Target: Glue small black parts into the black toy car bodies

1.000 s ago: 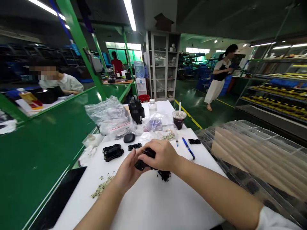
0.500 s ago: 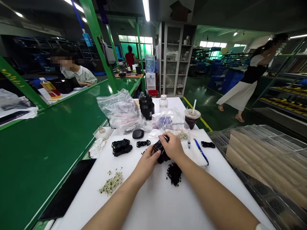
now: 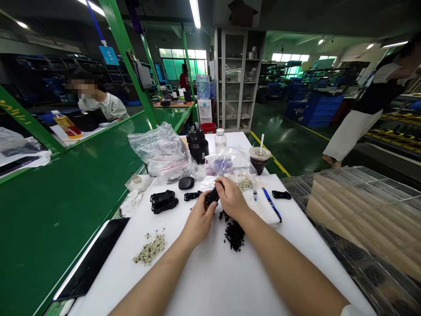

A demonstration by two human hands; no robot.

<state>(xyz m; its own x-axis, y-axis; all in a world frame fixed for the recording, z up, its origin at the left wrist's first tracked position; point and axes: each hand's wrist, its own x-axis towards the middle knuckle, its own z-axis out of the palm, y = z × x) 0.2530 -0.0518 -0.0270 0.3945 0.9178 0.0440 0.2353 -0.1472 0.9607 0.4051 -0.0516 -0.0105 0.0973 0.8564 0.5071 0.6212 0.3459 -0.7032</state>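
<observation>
Over the middle of the white table, my left hand [image 3: 198, 220] and my right hand [image 3: 231, 198] are both closed on a glossy black toy car body [image 3: 212, 195], tilted and partly hidden by the fingers. Just below my right hand lies a pile of small black parts [image 3: 234, 236]. Pale small parts [image 3: 151, 250] are heaped to the left of my left forearm. Several black toy car chassis [image 3: 163, 202] are stacked at the left, a single chassis [image 3: 192, 196] rests close to my left hand, and another chassis [image 3: 281, 194] sits at the far right.
Behind the hands stand plastic bags [image 3: 158, 151], a black bottle [image 3: 198, 147] and a lidded drink cup [image 3: 259, 160]. A blue pen-like tool [image 3: 272, 205] lies on a white pad. Clear plastic trays [image 3: 358, 219] flank the table's right. One person sits beyond the green partition; another walks at right.
Both hands have tilted the car body and shifted slightly left in view, showing less of it. The walking person has moved right. The camera view has turned slightly.
</observation>
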